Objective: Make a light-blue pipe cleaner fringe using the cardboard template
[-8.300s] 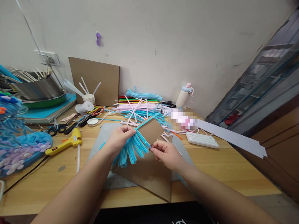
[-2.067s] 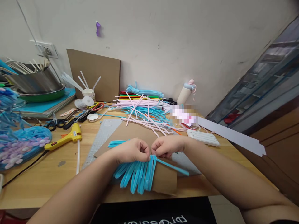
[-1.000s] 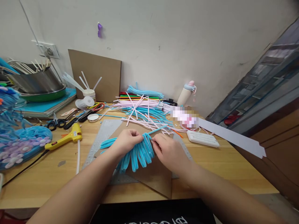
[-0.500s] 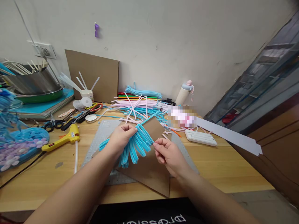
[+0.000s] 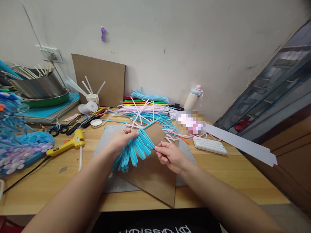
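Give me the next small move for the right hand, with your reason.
I'd probably slide the right hand up to take the straight blue strand. The left hand already pinches the blue loops where they gather, and that strand sticks out unheld past its fingertips, while the right fingertips are only at a loop's outer end.

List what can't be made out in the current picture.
Pixelated item: head view, masked by mosaic.
Left hand, underside of grip: head view, hidden by the hand.
Flowered blue piece, outer side: head view, cut by left edge.
Black cloth, lettering: head view, cut by bottom edge.
White box, print: head view, too small.
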The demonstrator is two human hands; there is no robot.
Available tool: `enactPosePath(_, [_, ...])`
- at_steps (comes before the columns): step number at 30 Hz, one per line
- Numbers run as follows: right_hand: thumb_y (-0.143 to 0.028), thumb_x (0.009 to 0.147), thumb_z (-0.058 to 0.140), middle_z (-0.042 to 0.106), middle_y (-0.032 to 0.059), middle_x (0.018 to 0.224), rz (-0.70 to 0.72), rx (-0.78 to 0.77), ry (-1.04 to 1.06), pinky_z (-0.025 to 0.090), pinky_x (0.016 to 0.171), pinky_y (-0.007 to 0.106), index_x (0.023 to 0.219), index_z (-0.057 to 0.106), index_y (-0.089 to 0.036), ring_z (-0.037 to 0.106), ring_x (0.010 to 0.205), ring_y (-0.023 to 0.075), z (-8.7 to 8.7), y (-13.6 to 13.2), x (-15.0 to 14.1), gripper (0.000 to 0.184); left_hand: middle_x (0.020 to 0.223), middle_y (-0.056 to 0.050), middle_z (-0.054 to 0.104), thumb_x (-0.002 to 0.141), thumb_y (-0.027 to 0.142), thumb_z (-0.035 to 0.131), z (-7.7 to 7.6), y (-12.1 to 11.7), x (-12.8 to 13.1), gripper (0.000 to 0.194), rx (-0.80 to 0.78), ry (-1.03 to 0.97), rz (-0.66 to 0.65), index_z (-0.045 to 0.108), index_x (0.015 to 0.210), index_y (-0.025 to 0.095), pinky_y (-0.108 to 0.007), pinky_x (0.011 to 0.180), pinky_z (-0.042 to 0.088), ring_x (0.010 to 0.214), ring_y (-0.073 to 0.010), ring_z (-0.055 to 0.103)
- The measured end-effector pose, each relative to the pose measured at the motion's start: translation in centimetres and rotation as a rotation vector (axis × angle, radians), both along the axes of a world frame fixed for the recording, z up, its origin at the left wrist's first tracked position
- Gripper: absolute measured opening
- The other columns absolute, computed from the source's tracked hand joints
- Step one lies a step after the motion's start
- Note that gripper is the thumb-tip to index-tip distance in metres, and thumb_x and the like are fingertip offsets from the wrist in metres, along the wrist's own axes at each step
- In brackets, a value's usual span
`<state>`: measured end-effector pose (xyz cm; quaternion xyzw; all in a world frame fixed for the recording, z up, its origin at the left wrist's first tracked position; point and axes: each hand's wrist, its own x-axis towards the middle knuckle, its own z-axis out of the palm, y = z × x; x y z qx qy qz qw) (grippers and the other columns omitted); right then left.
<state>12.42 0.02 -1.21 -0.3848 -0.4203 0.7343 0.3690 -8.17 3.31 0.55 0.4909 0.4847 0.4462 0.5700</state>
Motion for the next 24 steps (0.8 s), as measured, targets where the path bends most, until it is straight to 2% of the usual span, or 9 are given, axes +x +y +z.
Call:
enactPosePath(7, [-0.032,0.065,0.069,0.049,-0.0057,0.049,0.013,-0.01,-0.018,0.012,0.038,0.017,0.066,0.046,-0.015,0.03,0.034,-0.0002,-1.1,0.7,1.0,0.029,0.069,-0.004,0.066,0.063,0.038,0.069,0.4,-0.1,-1.3,0.029,-0.063,0.067,-0.205,0.064,0.078,0.013,-0.026,0.057,0.045,0.059,-0.0148,0.06])
enactPosePath(13, [-0.032,0.064,0.069,0.05,-0.0055,0.049,0.0,-0.036,-0.004,0.01,0.037,0.017,0.065,0.045,-0.015,0.03,0.034,0.0001,-1.8,0.4,1.3,0.03,0.085,-0.008,0.068,0.066,0.033,0.068,0.2,0.0,-0.9,0.028,0.029,0.19,-0.329,0.065,0.086,0.014,-0.029,0.072,0.047,0.074,-0.0171,0.062])
enactPosePath(15, [-0.032,0.063,0.069,0.05,-0.0055,0.049,-0.005,-0.041,0.01,0.01,0.037,0.017,0.065,0.045,-0.015,0.03,0.034,0.0001,-2.1,0.5,1.2,0.03,0.084,-0.006,0.067,0.065,0.031,0.068,-0.1,0.2,-0.7,0.027,0.092,0.251,-0.313,0.062,0.086,0.014,-0.029,0.072,0.046,0.075,-0.0158,0.061])
enactPosePath(19, [-0.031,0.062,0.07,0.049,-0.0062,0.049,-0.014,-0.091,0.051,0.009,0.037,0.017,0.067,0.045,-0.015,0.029,0.033,-0.0003,-2.5,0.7,1.2,0.03,0.079,-0.002,0.061,0.065,0.029,0.067,-0.5,0.2,-0.2,0.028,0.293,0.393,-0.19,0.055,0.087,0.017,-0.026,0.066,0.044,0.07,-0.0135,0.056])
enactPosePath(22, [-0.028,0.062,0.07,0.048,-0.007,0.05,0.011,-0.139,0.111,0.009,0.037,0.017,0.068,0.045,-0.015,0.028,0.033,-0.0009,-2.6,0.8,1.4,0.029,0.08,-0.001,0.059,0.068,0.029,0.064,-0.2,-0.1,0.0,0.022,0.429,0.527,-0.141,0.057,0.086,0.018,-0.024,0.064,0.043,0.069,-0.013,0.053])
enactPosePath(24, [-0.027,0.063,0.07,0.048,-0.0072,0.051,0.031,-0.155,0.141,0.009,0.037,0.016,0.069,0.044,-0.015,0.027,0.034,-0.0011,-2.5,0.8,1.5,0.029,0.08,-0.001,0.061,0.07,0.031,0.062,0.1,-0.2,0.0,0.019,0.465,0.595,-0.139,0.06,0.085,0.019,-0.024,0.064,0.041,0.069,-0.0138,0.053])
